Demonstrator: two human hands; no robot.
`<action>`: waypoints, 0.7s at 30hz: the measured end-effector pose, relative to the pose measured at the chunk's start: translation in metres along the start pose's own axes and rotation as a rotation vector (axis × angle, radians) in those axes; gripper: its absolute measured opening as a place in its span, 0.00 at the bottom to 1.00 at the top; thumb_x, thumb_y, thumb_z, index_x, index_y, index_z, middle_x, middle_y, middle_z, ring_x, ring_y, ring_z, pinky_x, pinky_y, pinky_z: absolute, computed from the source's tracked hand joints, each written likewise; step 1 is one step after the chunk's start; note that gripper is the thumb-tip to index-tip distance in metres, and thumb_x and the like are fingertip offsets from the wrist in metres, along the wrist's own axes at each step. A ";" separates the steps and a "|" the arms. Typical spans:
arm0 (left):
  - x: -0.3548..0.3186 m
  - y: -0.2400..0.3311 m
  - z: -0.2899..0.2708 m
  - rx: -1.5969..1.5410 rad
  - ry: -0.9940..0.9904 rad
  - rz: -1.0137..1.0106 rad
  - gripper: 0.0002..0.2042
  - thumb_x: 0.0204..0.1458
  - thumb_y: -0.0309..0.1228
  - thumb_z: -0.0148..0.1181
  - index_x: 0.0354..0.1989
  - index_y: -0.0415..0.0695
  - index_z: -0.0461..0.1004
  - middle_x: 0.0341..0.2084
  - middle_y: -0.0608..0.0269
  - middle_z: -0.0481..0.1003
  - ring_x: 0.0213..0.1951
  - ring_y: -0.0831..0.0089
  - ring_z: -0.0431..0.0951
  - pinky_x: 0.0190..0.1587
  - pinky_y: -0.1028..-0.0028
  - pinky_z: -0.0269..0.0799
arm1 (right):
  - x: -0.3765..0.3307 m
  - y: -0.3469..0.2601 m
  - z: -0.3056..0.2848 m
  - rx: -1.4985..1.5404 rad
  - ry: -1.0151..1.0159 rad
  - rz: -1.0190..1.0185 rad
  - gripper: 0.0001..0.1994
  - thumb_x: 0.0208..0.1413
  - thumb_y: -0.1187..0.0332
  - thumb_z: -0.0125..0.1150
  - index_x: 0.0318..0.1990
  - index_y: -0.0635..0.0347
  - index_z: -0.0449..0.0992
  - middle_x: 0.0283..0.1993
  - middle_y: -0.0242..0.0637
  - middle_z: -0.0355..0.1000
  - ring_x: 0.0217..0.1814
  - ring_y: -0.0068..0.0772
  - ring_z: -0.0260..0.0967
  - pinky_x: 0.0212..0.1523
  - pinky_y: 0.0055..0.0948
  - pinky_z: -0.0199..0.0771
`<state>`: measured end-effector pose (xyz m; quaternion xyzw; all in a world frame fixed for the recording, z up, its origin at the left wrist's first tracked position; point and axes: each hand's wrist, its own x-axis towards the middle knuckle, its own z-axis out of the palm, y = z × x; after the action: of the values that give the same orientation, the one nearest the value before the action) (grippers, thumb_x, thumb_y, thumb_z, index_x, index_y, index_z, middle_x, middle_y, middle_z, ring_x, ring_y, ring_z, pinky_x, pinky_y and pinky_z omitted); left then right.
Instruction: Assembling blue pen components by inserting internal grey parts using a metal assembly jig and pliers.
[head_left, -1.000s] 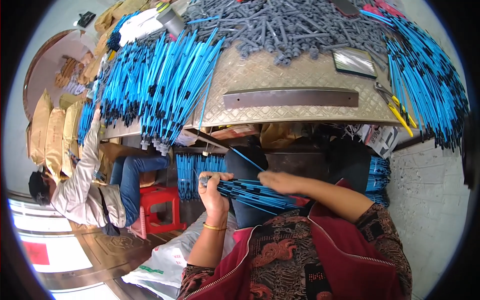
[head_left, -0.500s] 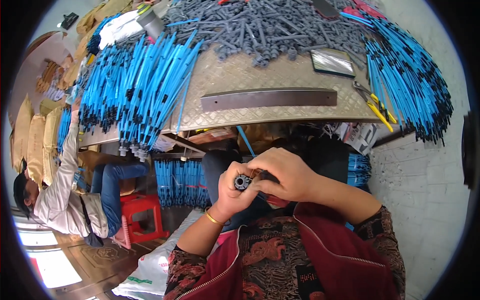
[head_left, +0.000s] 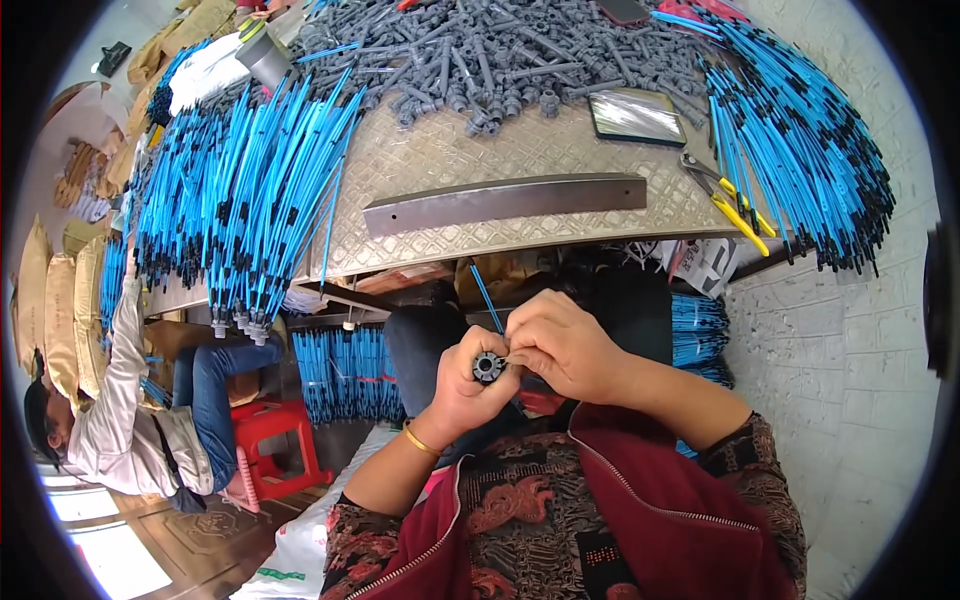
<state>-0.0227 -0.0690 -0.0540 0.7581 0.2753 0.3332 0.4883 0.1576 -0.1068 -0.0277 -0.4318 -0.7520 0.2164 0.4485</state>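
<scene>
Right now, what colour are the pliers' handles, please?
The pliers' handles are yellow, clearest in the head view.

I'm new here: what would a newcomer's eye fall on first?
Most striking are the blue rods, piled at both ends of the table, and the heap of grey parts along its far side. Below its near edge, the left hand holds a dark ring-shaped piece, with the right hand close beside it.

Dark metal bar (head_left: 505,204) lies along surface (head_left: 440,155) near edge; yellow-handled pliers (head_left: 727,200) toward near-right corner; grey bottle (head_left: 265,60) toward far-left corner.
</scene>
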 end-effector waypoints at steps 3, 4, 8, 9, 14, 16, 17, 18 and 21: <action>0.004 0.008 0.002 0.041 -0.077 -0.003 0.09 0.46 0.18 0.56 0.28 0.41 0.61 0.21 0.64 0.72 0.25 0.80 0.70 0.29 0.79 0.67 | 0.006 0.006 -0.003 -0.050 -0.041 -0.009 0.06 0.50 0.69 0.60 0.32 0.58 0.69 0.36 0.36 0.67 0.40 0.42 0.66 0.42 0.35 0.66; 0.006 0.008 0.004 0.065 -0.105 -0.004 0.09 0.46 0.18 0.56 0.28 0.41 0.61 0.21 0.63 0.72 0.26 0.79 0.72 0.30 0.79 0.67 | 0.006 0.009 -0.007 -0.072 -0.070 -0.019 0.06 0.50 0.68 0.59 0.32 0.58 0.69 0.37 0.36 0.67 0.40 0.42 0.65 0.42 0.35 0.66; 0.009 0.003 0.014 -0.217 -0.165 -0.056 0.08 0.47 0.17 0.54 0.28 0.41 0.61 0.22 0.61 0.73 0.28 0.75 0.74 0.33 0.75 0.70 | -0.002 0.015 -0.037 -0.090 -0.104 0.144 0.07 0.50 0.67 0.59 0.33 0.58 0.69 0.37 0.37 0.67 0.40 0.42 0.65 0.43 0.36 0.66; 0.009 0.001 0.012 -0.219 -0.165 -0.054 0.08 0.47 0.17 0.54 0.28 0.41 0.61 0.22 0.61 0.73 0.28 0.75 0.74 0.33 0.75 0.70 | -0.004 0.018 -0.054 -0.194 0.022 0.257 0.08 0.49 0.67 0.59 0.33 0.58 0.70 0.37 0.38 0.67 0.41 0.42 0.66 0.44 0.37 0.66; 0.017 0.002 0.014 -0.269 -0.122 -0.062 0.08 0.48 0.16 0.53 0.28 0.41 0.60 0.22 0.59 0.72 0.28 0.73 0.74 0.37 0.71 0.71 | -0.044 0.059 -0.190 -0.952 0.167 0.484 0.11 0.48 0.66 0.61 0.34 0.62 0.69 0.42 0.42 0.70 0.47 0.47 0.64 0.49 0.40 0.62; 0.022 0.006 0.020 -0.189 -0.193 -0.031 0.08 0.49 0.16 0.52 0.28 0.41 0.60 0.22 0.59 0.72 0.28 0.73 0.73 0.38 0.70 0.71 | -0.052 0.058 -0.202 -0.996 0.123 0.553 0.11 0.48 0.66 0.60 0.33 0.62 0.69 0.40 0.42 0.70 0.47 0.47 0.64 0.48 0.41 0.62; 0.022 0.005 0.020 -0.180 -0.184 -0.037 0.08 0.49 0.16 0.52 0.28 0.41 0.60 0.22 0.59 0.72 0.28 0.73 0.73 0.38 0.70 0.71 | -0.055 0.060 -0.203 -1.044 0.096 0.586 0.11 0.48 0.66 0.60 0.34 0.62 0.69 0.40 0.42 0.70 0.46 0.47 0.64 0.48 0.41 0.62; 0.021 0.004 0.020 -0.213 -0.159 -0.075 0.08 0.49 0.16 0.52 0.28 0.41 0.60 0.22 0.59 0.72 0.28 0.73 0.73 0.38 0.70 0.71 | -0.056 0.063 -0.203 -1.092 0.068 0.620 0.11 0.48 0.65 0.60 0.34 0.62 0.69 0.40 0.43 0.69 0.45 0.47 0.64 0.48 0.41 0.61; 0.018 0.001 0.020 -0.275 -0.102 -0.152 0.08 0.49 0.17 0.52 0.27 0.42 0.60 0.22 0.60 0.72 0.28 0.74 0.73 0.39 0.71 0.71 | -0.066 0.074 -0.210 -1.205 0.036 0.538 0.11 0.49 0.65 0.60 0.34 0.62 0.69 0.39 0.43 0.68 0.43 0.46 0.64 0.46 0.41 0.62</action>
<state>0.0038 -0.0671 -0.0544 0.6771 0.2583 0.2909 0.6247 0.3869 -0.1361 -0.0071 -0.7836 -0.5999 -0.1452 0.0710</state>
